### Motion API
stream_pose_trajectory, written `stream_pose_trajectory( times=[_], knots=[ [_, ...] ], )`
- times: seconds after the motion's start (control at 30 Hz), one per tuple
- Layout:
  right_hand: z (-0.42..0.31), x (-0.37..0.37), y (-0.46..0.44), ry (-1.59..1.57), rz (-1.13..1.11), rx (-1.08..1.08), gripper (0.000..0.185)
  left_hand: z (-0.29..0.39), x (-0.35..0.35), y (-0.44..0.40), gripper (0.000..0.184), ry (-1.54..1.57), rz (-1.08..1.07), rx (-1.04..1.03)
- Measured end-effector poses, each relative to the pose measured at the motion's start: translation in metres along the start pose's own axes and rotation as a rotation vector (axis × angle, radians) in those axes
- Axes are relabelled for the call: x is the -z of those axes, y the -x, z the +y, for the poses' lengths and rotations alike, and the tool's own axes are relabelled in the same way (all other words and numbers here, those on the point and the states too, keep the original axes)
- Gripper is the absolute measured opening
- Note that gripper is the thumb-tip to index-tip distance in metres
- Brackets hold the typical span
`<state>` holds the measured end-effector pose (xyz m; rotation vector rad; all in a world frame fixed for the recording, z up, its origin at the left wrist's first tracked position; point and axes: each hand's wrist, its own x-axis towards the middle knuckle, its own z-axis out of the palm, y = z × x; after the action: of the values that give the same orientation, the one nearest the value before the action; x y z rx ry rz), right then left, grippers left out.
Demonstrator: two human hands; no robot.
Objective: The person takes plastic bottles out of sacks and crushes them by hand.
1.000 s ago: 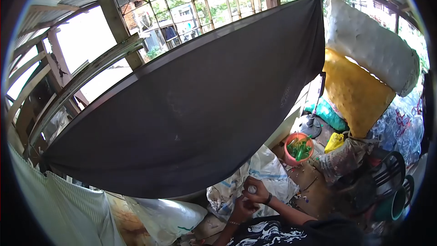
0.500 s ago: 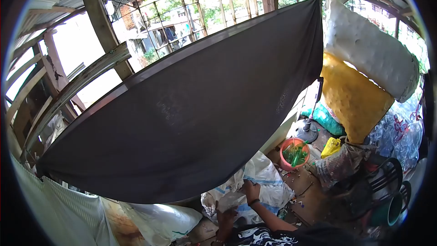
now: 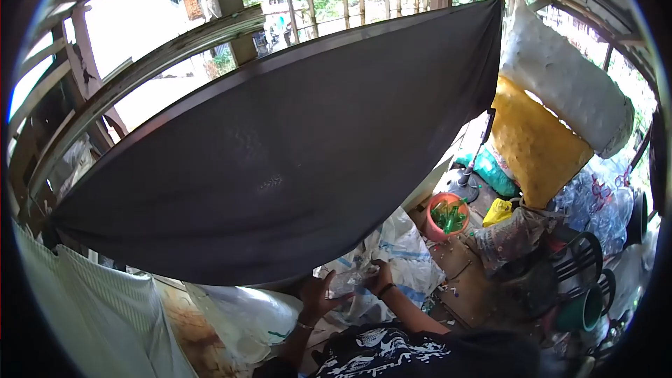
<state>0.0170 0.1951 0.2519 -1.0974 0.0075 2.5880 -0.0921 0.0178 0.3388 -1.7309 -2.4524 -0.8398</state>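
A clear plastic bottle (image 3: 347, 283) lies sideways between my two hands, low in the head view. My left hand (image 3: 320, 298) is closed round its left end, thumb on top. At the bottle's right end, my right hand (image 3: 379, 279) grips it with bent fingers. Under and behind the hands spreads a crumpled white woven sack (image 3: 407, 245) with blue stripes. Exactly how the fingertips meet the bottle is too small to make out.
A dark cloth (image 3: 280, 161) hangs across the front. To the right stand a pink bucket (image 3: 435, 235) of green bottles, a yellow bag (image 3: 498, 211), a filled sack (image 3: 514, 238), a dark chair (image 3: 577, 266) and a green bucket (image 3: 582, 311). Large white (image 3: 560, 73) and yellow sacks (image 3: 535, 143) hang behind.
My left hand has moved up and left and now holds the bottle's left end more openly in view. The right hand has shifted slightly left and up. The camera has turned left.
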Motion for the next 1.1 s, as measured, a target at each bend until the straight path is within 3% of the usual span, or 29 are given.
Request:
stream_pose_trajectory(
  times=[0.03, 0.1, 0.13, 0.23, 0.33, 0.43, 0.47, 0.5, 0.53, 0.6, 0.63, 0.67, 0.73, 0.87, 0.93, 0.97, 1.0, 1.03, 1.07, 1.1],
  knots=[
    [0.010, 0.002, -0.007, 0.010, -0.043, 0.004, 0.022, -0.003, 0.007, 0.000, 0.065, 0.024, 0.009, 0.007],
    [0.029, 0.020, -0.033, 0.024, -0.106, -0.003, 0.029, -0.007, 0.014, 0.000, 0.052, 0.054, 0.431, -0.360],
    [0.035, 0.018, -0.031, 0.017, -0.116, -0.030, 0.030, -0.012, 0.011, 0.002, 0.052, 0.072, 0.443, -0.346],
    [0.055, 0.016, -0.023, 0.006, -0.117, -0.068, 0.034, -0.015, 0.025, 0.001, 0.038, 0.087, 0.215, -0.693],
    [0.072, 0.025, -0.025, 0.028, -0.030, -0.011, 0.034, -0.043, 0.019, 0.008, 0.032, 0.147, 0.083, -0.748],
    [0.092, 0.035, -0.030, 0.040, 0.103, 0.075, 0.027, -0.078, 0.002, 0.020, 0.024, 0.326, 0.098, -0.520],
    [0.103, 0.022, -0.023, -0.008, 0.139, 0.281, 0.021, -0.082, 0.002, 0.024, 0.022, 0.405, 0.109, -0.389],
    [0.112, 0.011, -0.014, -0.056, 0.175, 0.483, 0.016, -0.076, -0.004, 0.029, 0.017, 0.519, 0.304, -0.270],
    [0.118, 0.003, -0.006, -0.059, 0.188, 0.476, 0.016, -0.073, -0.007, 0.035, 0.017, 0.522, 0.293, -0.261],
    [0.129, -0.021, 0.006, 0.035, 0.130, 0.767, 0.012, -0.077, -0.010, 0.047, 0.017, 0.600, 0.418, -0.026],
    [0.136, -0.047, 0.028, 0.114, 0.103, 0.854, 0.017, -0.096, -0.044, 0.059, 0.017, 0.823, 0.427, 0.201],
    [0.142, -0.053, 0.034, 0.101, 0.110, 0.852, 0.017, -0.099, -0.046, 0.062, 0.017, 0.819, 0.412, 0.199],
    [0.151, -0.059, 0.038, 0.455, 0.114, 1.019, 0.017, -0.104, -0.046, 0.063, 0.017, 1.257, 0.393, 0.590],
    [0.164, -0.062, 0.041, 0.607, -0.028, 1.131, 0.016, -0.126, -0.061, 0.074, 0.018, 1.435, 0.255, 0.636],
    [0.162, -0.065, 0.042, 0.915, -0.173, 1.181, 0.015, -0.129, -0.049, 0.070, 0.023, 1.953, -0.090, 1.052],
    [0.160, -0.064, 0.046, 1.027, -0.252, 1.151, 0.015, -0.129, -0.042, 0.069, 0.023, 1.948, -0.087, 1.052],
    [0.158, -0.072, 0.054, 1.025, -0.255, 1.151, 0.015, -0.125, -0.034, 0.068, 0.026, 2.002, -0.311, 1.094],
    [0.155, -0.080, 0.064, 1.168, -0.407, 1.117, 0.015, -0.122, -0.031, 0.069, 0.029, 2.046, -0.543, 1.132],
    [0.153, -0.082, 0.069, 1.306, -0.558, 1.073, 0.014, -0.118, -0.030, 0.070, 0.029, 2.045, -0.546, 1.136],
    [0.153, -0.082, 0.067, 1.305, -0.676, 0.989, 0.014, -0.113, -0.030, 0.072, 0.031, 1.516, -0.376, 0.427]
  ],
)
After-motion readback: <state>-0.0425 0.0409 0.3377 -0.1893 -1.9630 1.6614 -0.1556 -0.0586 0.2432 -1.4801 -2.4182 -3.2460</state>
